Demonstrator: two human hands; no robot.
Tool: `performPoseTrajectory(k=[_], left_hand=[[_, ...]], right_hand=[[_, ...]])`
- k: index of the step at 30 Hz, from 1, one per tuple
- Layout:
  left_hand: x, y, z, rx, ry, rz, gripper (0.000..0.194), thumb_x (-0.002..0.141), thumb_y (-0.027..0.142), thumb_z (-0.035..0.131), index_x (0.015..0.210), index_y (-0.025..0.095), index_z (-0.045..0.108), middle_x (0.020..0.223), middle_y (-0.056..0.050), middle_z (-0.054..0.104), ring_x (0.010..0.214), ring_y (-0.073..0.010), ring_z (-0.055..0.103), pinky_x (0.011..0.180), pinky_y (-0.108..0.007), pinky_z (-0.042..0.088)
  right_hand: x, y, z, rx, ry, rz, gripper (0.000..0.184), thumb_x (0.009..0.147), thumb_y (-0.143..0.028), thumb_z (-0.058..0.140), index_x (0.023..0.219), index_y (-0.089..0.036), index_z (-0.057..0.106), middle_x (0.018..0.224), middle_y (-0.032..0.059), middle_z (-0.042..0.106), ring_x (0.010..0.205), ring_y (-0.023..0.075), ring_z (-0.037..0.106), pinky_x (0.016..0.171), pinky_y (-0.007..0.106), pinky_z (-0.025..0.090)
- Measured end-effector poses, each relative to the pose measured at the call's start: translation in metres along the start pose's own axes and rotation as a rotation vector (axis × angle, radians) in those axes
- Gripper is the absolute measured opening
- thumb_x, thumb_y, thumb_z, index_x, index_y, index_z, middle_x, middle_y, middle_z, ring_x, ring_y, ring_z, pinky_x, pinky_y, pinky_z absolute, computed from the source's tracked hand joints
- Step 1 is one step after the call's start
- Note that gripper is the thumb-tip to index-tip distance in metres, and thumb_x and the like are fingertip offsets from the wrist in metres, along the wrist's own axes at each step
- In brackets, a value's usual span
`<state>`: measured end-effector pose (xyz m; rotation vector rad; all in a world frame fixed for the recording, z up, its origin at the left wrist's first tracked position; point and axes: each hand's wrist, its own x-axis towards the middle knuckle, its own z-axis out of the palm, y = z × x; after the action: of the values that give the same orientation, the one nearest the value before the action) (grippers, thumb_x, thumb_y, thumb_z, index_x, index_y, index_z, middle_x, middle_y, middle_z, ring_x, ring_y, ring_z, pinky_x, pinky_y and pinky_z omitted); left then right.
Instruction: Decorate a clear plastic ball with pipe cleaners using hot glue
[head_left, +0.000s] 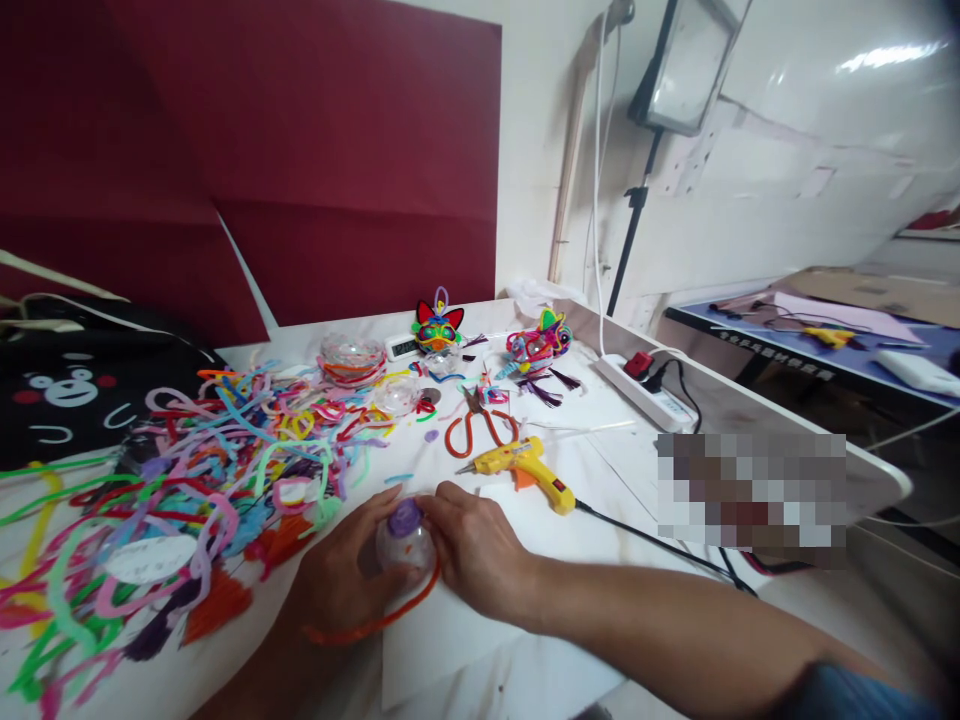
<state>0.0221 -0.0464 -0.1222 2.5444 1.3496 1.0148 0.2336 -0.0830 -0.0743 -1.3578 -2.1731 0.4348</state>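
In the head view a small clear plastic ball (395, 556) is cupped between my hands near the front of the table. A purple fuzzy coil (405, 518) sits on top of it. My left hand (341, 565) is wrapped round the ball's left side, with the thumb across its front. Against its right side, the fingers of my right hand (476, 550) are closed on one end of an orange pipe cleaner (375, 628). The rest of that stem curves below the ball to the left. My right fingertips are partly hidden.
A yellow glue gun (517, 460) and orange-handled scissors (480, 425) lie just beyond my hands. Piled pipe cleaners (217, 470) cover the left. Two colourful animal-like crafts (437, 330) stand behind. A power strip (649, 393) lies at the right rim; the glue gun's cord runs right.
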Motion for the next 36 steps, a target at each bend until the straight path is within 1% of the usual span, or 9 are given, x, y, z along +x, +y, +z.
performPoseTrajectory(k=[4,5,7,10,14,19,27,31,36], left_hand=[[0.004,0.007,-0.007,-0.001,-0.098,-0.031,0.061,0.070,0.052,0.072,0.122,0.022,0.062,0.122,-0.005,0.071,0.105,-0.0247,0.071,0.094,-0.029,0.057],[0.005,0.010,-0.008,-0.008,-0.077,-0.051,0.062,0.069,0.055,0.072,0.121,0.022,0.063,0.119,-0.006,0.072,0.103,-0.0245,0.071,0.094,-0.029,0.057],[0.006,0.014,-0.011,-0.020,-0.092,-0.068,0.063,0.071,0.058,0.070,0.121,0.021,0.062,0.116,-0.006,0.073,0.102,-0.0239,0.072,0.092,-0.029,0.057],[0.008,0.020,-0.014,-0.050,-0.142,-0.083,0.062,0.075,0.057,0.067,0.123,0.019,0.060,0.120,-0.008,0.071,0.106,-0.0240,0.070,0.091,-0.029,0.057],[0.009,0.023,-0.016,-0.100,-0.141,-0.061,0.062,0.076,0.057,0.066,0.122,0.017,0.060,0.121,-0.012,0.070,0.108,-0.0254,0.068,0.092,-0.031,0.057],[0.010,0.023,-0.016,-0.103,-0.134,-0.023,0.060,0.075,0.057,0.066,0.122,0.020,0.058,0.119,-0.008,0.070,0.106,-0.0236,0.068,0.093,-0.033,0.056],[0.010,0.018,-0.014,-0.170,-0.126,-0.004,0.064,0.073,0.062,0.067,0.121,0.022,0.056,0.112,-0.006,0.071,0.096,-0.0208,0.071,0.087,-0.030,0.058],[0.009,0.014,-0.015,-0.113,-0.141,0.048,0.068,0.078,0.062,0.064,0.129,0.018,0.052,0.121,-0.011,0.068,0.105,-0.0230,0.068,0.095,-0.031,0.055],[0.009,0.011,-0.014,-0.069,-0.159,0.125,0.061,0.084,0.057,0.060,0.132,0.019,0.054,0.131,-0.012,0.063,0.120,-0.0251,0.061,0.106,-0.036,0.048]], right_hand=[[-0.001,-0.002,-0.002,0.006,-0.025,-0.009,0.025,0.088,-0.015,0.049,0.109,-0.020,0.062,0.096,0.0034,0.061,0.075,0.0152,0.058,0.063,0.026,0.041],[-0.002,-0.002,-0.002,0.012,-0.030,-0.005,0.027,0.089,-0.015,0.048,0.111,-0.020,0.062,0.096,0.0036,0.061,0.075,0.0153,0.058,0.064,0.026,0.042],[-0.002,-0.002,-0.004,0.028,-0.030,0.011,0.029,0.091,-0.017,0.046,0.115,-0.020,0.062,0.097,0.0039,0.061,0.076,0.0155,0.059,0.065,0.026,0.042],[-0.002,-0.001,-0.005,0.061,-0.028,0.037,0.029,0.096,-0.020,0.043,0.118,-0.020,0.062,0.097,0.0048,0.061,0.079,0.0158,0.060,0.068,0.026,0.044],[-0.001,0.002,-0.004,0.107,-0.024,0.056,0.029,0.097,-0.022,0.044,0.122,-0.020,0.060,0.100,0.0061,0.064,0.085,0.0169,0.062,0.075,0.027,0.046],[0.000,0.004,-0.003,0.143,-0.001,0.071,0.028,0.097,-0.024,0.045,0.120,-0.018,0.059,0.106,0.0087,0.068,0.092,0.0200,0.065,0.080,0.031,0.048],[0.000,0.003,-0.005,0.159,0.000,0.078,0.027,0.097,-0.024,0.046,0.120,-0.019,0.059,0.108,0.0083,0.069,0.095,0.0196,0.065,0.082,0.031,0.049],[0.000,0.002,-0.007,0.144,-0.017,0.083,0.025,0.097,-0.023,0.047,0.118,-0.018,0.060,0.106,0.0079,0.068,0.094,0.0193,0.065,0.082,0.030,0.048],[0.000,0.002,-0.007,0.125,-0.024,0.078,0.024,0.096,-0.022,0.048,0.116,-0.019,0.061,0.102,0.0065,0.068,0.091,0.0180,0.064,0.079,0.029,0.046]])
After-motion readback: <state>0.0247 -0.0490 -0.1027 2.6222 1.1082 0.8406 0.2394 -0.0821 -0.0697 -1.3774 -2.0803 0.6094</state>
